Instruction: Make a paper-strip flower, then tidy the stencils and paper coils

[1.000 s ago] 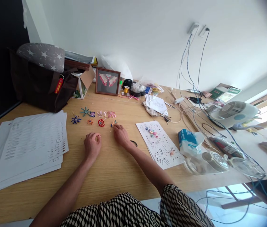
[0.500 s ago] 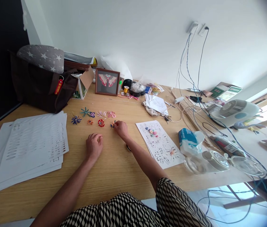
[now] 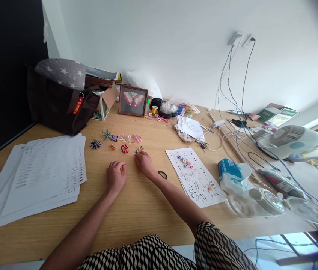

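Note:
My right hand [image 3: 144,164] rests on the wooden table with its fingers curled down. At its fingertips lies a small blue-and-orange flower [image 3: 139,150]; the hand hides what the fingers hold, if anything. My left hand [image 3: 116,175] lies loosely closed on the table, apart from the right, with nothing visible in it. Beyond the hands are several small craft flowers: a red flower [image 3: 124,149], a pink flower [image 3: 136,139], an orange flower [image 3: 112,147], a purple flower [image 3: 114,138], a teal flower [image 3: 107,135], a dark blue flower [image 3: 96,144] and a pale pink sprig [image 3: 125,137].
A black loop [image 3: 162,174], perhaps a scissors handle, shows by my right forearm. Sheets with cut-outs [image 3: 46,168] lie left; another cut-out sheet [image 3: 187,165] bears small spools [image 3: 184,161]. A tissue pack [image 3: 229,172], clear jar [image 3: 254,202] and cables stand right; a framed picture [image 3: 133,100] behind.
My right hand has drawn back slightly from the blue-and-orange flower, which now shows more. The black loop by my forearm is more exposed. The view has shifted a little; my left hand stays about where it was.

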Action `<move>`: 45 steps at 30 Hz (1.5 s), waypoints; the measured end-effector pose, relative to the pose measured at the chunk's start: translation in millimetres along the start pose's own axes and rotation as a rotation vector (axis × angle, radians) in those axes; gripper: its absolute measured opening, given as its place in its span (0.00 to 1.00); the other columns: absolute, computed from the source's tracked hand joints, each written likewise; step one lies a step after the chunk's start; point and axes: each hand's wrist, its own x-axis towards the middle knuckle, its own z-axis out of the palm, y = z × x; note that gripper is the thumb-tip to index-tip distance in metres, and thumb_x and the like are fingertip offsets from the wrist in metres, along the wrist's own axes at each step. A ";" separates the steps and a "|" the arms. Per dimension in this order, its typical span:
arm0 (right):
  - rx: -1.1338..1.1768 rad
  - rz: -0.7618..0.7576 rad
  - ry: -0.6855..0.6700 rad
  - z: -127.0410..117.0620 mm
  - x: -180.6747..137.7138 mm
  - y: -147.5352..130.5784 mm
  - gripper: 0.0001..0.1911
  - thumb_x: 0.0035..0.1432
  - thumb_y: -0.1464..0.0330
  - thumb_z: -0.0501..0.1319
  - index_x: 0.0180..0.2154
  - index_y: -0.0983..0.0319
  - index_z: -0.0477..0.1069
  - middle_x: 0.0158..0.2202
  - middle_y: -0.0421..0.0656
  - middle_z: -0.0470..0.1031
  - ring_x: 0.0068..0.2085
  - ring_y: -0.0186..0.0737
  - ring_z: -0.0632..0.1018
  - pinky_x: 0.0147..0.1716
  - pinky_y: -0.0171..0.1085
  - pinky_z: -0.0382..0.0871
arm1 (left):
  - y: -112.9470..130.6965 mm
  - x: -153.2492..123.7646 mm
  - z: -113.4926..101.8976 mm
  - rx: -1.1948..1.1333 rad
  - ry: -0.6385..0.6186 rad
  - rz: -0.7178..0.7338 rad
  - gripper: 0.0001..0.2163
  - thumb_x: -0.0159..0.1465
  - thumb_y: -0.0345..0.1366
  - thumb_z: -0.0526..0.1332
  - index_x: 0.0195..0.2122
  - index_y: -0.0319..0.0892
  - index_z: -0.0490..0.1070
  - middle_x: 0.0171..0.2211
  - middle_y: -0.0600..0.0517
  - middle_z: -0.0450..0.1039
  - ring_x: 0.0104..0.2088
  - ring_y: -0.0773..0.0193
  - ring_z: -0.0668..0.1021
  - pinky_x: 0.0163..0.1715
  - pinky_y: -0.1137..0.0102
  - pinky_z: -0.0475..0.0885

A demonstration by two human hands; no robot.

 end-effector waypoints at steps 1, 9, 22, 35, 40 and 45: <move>0.004 -0.013 0.011 -0.8 1.1 -2.2 0.15 0.62 0.75 0.53 0.43 0.65 0.78 0.45 0.50 0.77 0.46 0.43 0.74 0.48 0.37 0.64 | 0.5 0.0 -0.2 0.000 -0.004 -0.003 0.08 0.60 0.31 0.55 0.32 0.42 0.74 0.34 0.44 0.76 0.39 0.52 0.75 0.42 0.60 0.70; 0.065 0.066 0.022 -7.1 41.3 -29.6 0.19 0.62 0.67 0.58 0.54 0.65 0.70 0.47 0.51 0.76 0.48 0.44 0.74 0.46 0.37 0.66 | 3.5 0.7 -2.4 -0.019 -0.015 -0.021 0.08 0.59 0.30 0.55 0.32 0.43 0.74 0.33 0.46 0.76 0.39 0.54 0.76 0.42 0.60 0.70; -0.058 0.029 -0.018 -19.6 65.4 -27.6 0.15 0.60 0.71 0.57 0.48 0.65 0.75 0.45 0.50 0.78 0.47 0.45 0.75 0.45 0.37 0.66 | 9.8 -2.0 -3.5 -0.051 -0.030 -0.036 0.08 0.59 0.28 0.55 0.32 0.42 0.74 0.33 0.46 0.76 0.39 0.54 0.75 0.42 0.60 0.69; -0.128 -0.270 -0.234 0.5 103.7 -87.6 0.15 0.60 0.69 0.59 0.49 0.63 0.75 0.48 0.49 0.78 0.49 0.44 0.77 0.46 0.36 0.67 | 13.1 -2.5 -3.3 -0.090 0.022 -0.024 0.08 0.58 0.26 0.55 0.31 0.42 0.73 0.33 0.47 0.76 0.38 0.56 0.75 0.41 0.60 0.70; -0.205 -0.228 -0.270 -5.3 104.2 -84.0 0.13 0.58 0.75 0.58 0.42 0.65 0.78 0.44 0.52 0.79 0.46 0.47 0.78 0.46 0.38 0.67 | 16.1 -5.5 -1.5 -0.104 0.002 -0.036 0.08 0.59 0.26 0.55 0.31 0.43 0.73 0.34 0.48 0.76 0.39 0.56 0.76 0.41 0.60 0.70; -0.137 -0.341 -0.144 1.5 109.1 -107.2 0.18 0.60 0.69 0.60 0.52 0.63 0.72 0.50 0.51 0.74 0.51 0.45 0.74 0.52 0.39 0.64 | 16.0 -7.2 1.1 -0.100 0.002 0.003 0.09 0.58 0.25 0.55 0.32 0.43 0.73 0.34 0.47 0.77 0.38 0.55 0.76 0.40 0.59 0.71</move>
